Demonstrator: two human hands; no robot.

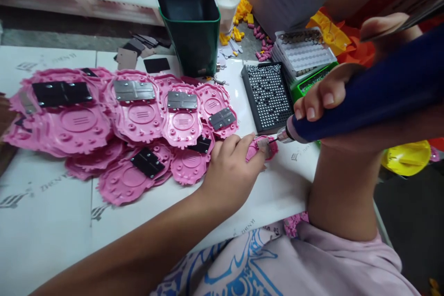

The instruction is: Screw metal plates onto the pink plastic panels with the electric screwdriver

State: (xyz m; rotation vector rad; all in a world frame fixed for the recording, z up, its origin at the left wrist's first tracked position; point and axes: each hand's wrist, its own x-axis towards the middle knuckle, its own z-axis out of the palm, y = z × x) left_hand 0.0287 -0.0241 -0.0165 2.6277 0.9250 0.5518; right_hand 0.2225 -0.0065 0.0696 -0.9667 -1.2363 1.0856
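Observation:
My right hand is wrapped round a dark blue electric screwdriver, which slants down to the left. Its thin bit meets the metal plate on a small pink plastic part lying on the table. Fingers of my left hand press on that same part and hide much of it. To the left, several pink plastic shells lie in overlapping piles, many with a grey or black plate screwed on. Just beyond the bit stands a black screw tray with rows of screws in its holes.
A tall dark green bin stands behind the shells, beside loose dark plates. A white crate of pink parts is at the back left. Clear plastic boxes, a green tray and a yellow piece are at the right.

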